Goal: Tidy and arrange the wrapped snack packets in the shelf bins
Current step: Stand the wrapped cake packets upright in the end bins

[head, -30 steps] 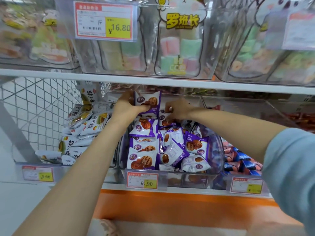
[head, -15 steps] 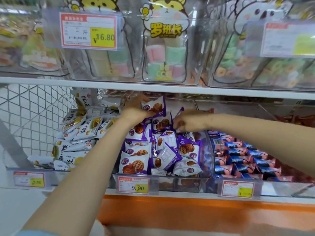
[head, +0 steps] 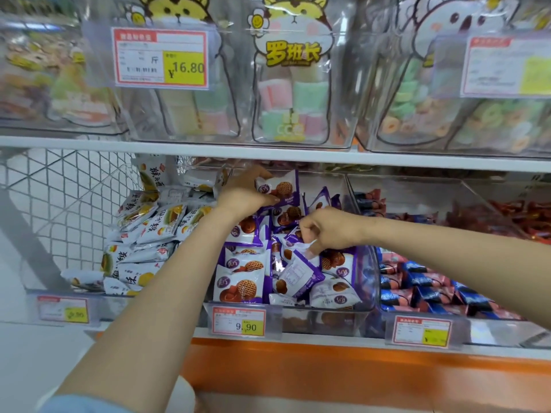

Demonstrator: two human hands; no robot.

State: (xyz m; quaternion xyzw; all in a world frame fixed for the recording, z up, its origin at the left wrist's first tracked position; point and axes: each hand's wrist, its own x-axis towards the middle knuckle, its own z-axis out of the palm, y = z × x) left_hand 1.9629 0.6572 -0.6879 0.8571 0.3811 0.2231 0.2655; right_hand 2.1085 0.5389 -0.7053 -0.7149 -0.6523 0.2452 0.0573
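Purple snack packets point(head: 247, 281) fill the middle bin point(head: 368, 281) in a loose heap, most face up at the front left, several skewed or flipped toward the right, and the pile rises close to the low front lip above the price tag point(head: 238, 321). My left hand point(head: 244, 195) is at the back of the bin, fingers and thumb curled round an upright packet point(head: 281, 187) that I hold just under the shelf point(head: 268, 153) above. My right hand point(head: 331, 231) is lower and nearer, over the middle of the heap, fingers curled down and pinching what looks like the crimped end of a face-down packet point(head: 298, 271); I cannot tell for sure whether that end belongs to it or to one beneath. I judge the main risk to be here: if I pull that packet out from among its neighbours, the ones leaning on it may slide forward and spill over the lip to the floor. A thin wrapper edge may also slip from a pinch. At the back, the upright packet could fall left among the white-and-yellow packets point(head: 149, 231) beside the bin, or my knuckles could knock the shelf. A stray packet could likewise fall right among the blue packets point(head: 417, 281). Squeezing hard may crack the biscuits inside.
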